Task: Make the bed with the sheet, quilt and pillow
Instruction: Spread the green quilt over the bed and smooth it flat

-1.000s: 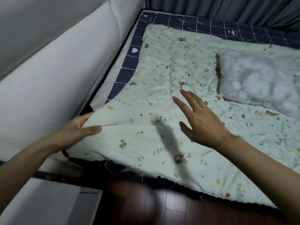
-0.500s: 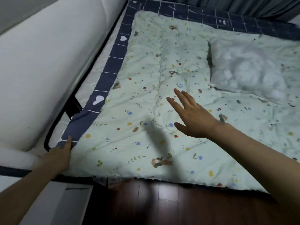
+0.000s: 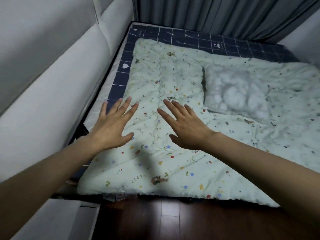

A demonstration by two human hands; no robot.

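A pale green quilt [image 3: 173, 80] with small flower prints lies spread over the bed. Under it a navy checked sheet [image 3: 190, 38] shows as a border along the left and far edges. A white pillow [image 3: 237, 94] rests on the quilt at the right. My left hand [image 3: 112, 125] hovers flat with spread fingers over the quilt's left part, near the sheet border. My right hand [image 3: 185, 125] is spread the same way over a wrinkled ridge in the quilt's middle. Neither hand holds anything.
A white padded headboard [image 3: 52, 80] runs along the bed's left side. Grey curtains [image 3: 225, 16] hang behind the far edge. Dark wooden floor [image 3: 173, 220] lies in front of the bed, with a white bedside unit [image 3: 60, 220] at the lower left.
My left hand has let go of the quilt's near left corner and risen over the quilt beside my right hand. The quilt corner now lies flat. The view has tilted up.
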